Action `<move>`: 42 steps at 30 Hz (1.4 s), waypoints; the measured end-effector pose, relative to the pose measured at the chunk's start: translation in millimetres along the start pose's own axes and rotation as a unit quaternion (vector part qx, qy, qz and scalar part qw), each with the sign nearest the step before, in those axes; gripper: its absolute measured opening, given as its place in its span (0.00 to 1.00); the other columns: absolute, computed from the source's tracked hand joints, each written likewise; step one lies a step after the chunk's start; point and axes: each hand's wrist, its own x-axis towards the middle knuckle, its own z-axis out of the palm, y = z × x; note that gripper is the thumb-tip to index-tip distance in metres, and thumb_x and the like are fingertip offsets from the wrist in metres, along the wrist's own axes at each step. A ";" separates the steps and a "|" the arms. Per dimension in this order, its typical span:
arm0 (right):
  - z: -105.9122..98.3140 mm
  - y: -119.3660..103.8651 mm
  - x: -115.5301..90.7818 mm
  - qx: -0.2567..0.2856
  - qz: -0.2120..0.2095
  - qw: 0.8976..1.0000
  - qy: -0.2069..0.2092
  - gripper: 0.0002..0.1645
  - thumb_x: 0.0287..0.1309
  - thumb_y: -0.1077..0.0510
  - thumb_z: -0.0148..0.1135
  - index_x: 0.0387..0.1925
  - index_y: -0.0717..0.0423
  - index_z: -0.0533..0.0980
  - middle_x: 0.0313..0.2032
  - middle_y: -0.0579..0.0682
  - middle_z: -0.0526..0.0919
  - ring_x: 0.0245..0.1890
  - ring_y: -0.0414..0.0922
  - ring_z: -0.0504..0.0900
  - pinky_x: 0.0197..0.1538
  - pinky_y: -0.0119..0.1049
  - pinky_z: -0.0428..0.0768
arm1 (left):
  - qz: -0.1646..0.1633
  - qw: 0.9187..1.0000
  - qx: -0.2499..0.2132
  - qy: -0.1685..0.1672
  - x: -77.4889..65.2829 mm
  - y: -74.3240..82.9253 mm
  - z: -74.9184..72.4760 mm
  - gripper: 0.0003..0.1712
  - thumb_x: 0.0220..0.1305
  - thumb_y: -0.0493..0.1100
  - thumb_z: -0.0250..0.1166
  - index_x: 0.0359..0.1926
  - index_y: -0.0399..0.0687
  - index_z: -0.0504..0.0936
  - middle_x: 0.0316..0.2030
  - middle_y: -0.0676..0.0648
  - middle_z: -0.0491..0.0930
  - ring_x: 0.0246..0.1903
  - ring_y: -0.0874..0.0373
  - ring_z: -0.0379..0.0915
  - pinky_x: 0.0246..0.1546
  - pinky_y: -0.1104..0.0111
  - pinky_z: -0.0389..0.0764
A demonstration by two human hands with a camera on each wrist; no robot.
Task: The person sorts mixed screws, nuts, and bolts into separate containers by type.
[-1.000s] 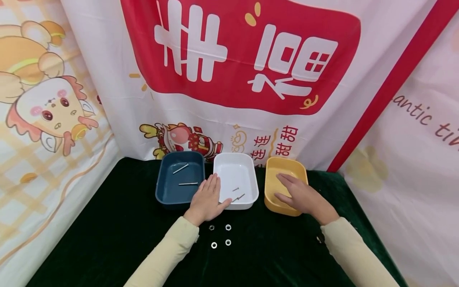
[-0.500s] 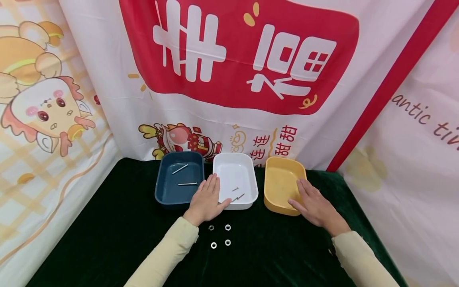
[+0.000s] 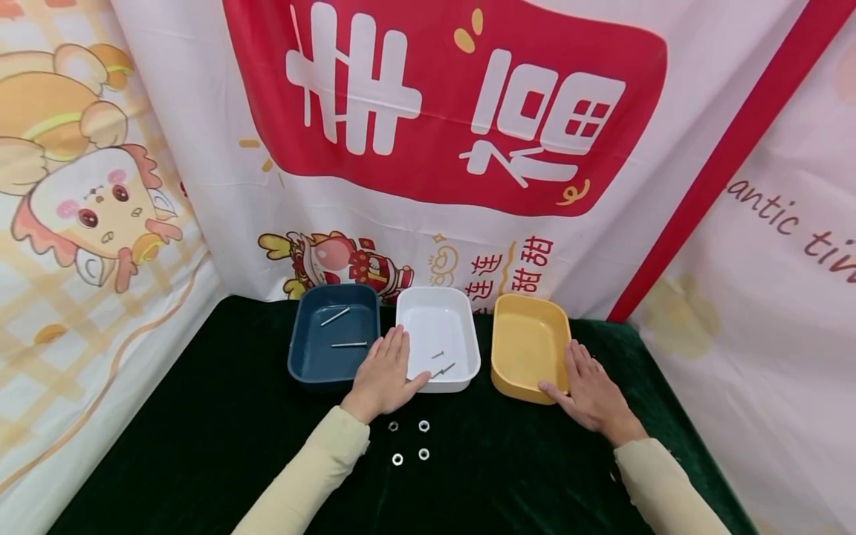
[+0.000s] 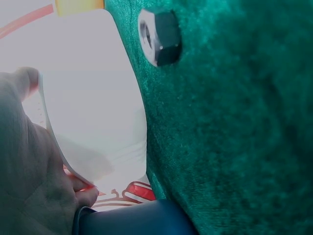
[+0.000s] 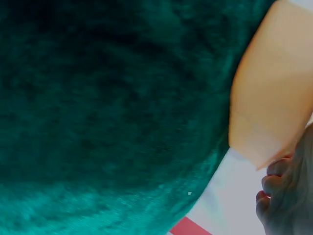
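My left hand [image 3: 383,375] rests at the near left corner of a white box [image 3: 438,312], fingers straight along its side and thumb at the near rim. Small screws [image 3: 443,369] lie inside that box. My right hand [image 3: 595,390] is at the right side of a yellow box [image 3: 528,334], fingers extended along the wall and thumb at the near rim. In the right wrist view, the fingertips show beside the yellow box [image 5: 271,93]. Several hex nuts [image 3: 424,426] lie on the cloth in front of the white box; one nut [image 4: 160,36] appears large in the left wrist view.
A dark blue box [image 3: 310,364] holding two long screws [image 3: 349,345] stands left of the white box. All three boxes stand in a row on dark green cloth [image 3: 508,475]. Behind them hangs a printed red and white curtain [image 3: 435,186].
The right hand has moved from over the yellow box out to its right side, its fingers now along the wall. My left hand has stayed at the white box.
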 end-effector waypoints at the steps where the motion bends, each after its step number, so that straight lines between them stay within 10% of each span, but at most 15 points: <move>1: 1.8 0.8 -0.4 -0.001 0.001 1.000 0.003 0.66 0.70 0.19 0.42 0.85 0.57 0.33 0.86 0.61 0.39 0.84 0.67 0.43 0.82 0.69 0.48 | 0.002 1.000 -0.002 0.000 -0.2 0.6 0.0 0.58 0.75 0.77 0.43 0.85 0.38 0.42 0.86 0.41 0.37 0.86 0.45 0.33 0.86 0.51 0.42; 18: 9.1 2.5 -0.3 0.004 0.015 1.000 0.007 0.67 0.69 0.18 0.43 0.85 0.54 0.29 0.86 0.60 0.36 0.85 0.65 0.41 0.82 0.68 0.48 | 0.027 0.997 -0.058 0.030 -7.8 7.6 -12.8 0.58 0.75 0.71 0.55 0.84 0.36 0.45 0.86 0.39 0.39 0.86 0.45 0.35 0.85 0.48 0.45; 34: 8.0 2.0 4.8 0.001 0.009 1.000 0.004 0.67 0.69 0.19 0.43 0.85 0.55 0.30 0.86 0.59 0.36 0.85 0.65 0.41 0.82 0.68 0.47 | 0.149 0.977 -0.060 0.142 -63.0 14.1 -67.7 0.41 0.68 0.53 0.72 0.75 0.40 0.73 0.73 0.41 0.75 0.70 0.48 0.77 0.66 0.53 0.81; 42: 8.1 2.0 6.2 -0.005 0.008 1.000 0.001 0.66 0.70 0.19 0.43 0.85 0.56 0.31 0.86 0.60 0.36 0.85 0.65 0.41 0.82 0.67 0.47 | 0.130 0.986 -0.063 0.083 -88.8 -0.5 -69.5 0.34 0.67 0.55 0.73 0.69 0.46 0.80 0.66 0.44 0.82 0.63 0.50 0.83 0.61 0.52 0.85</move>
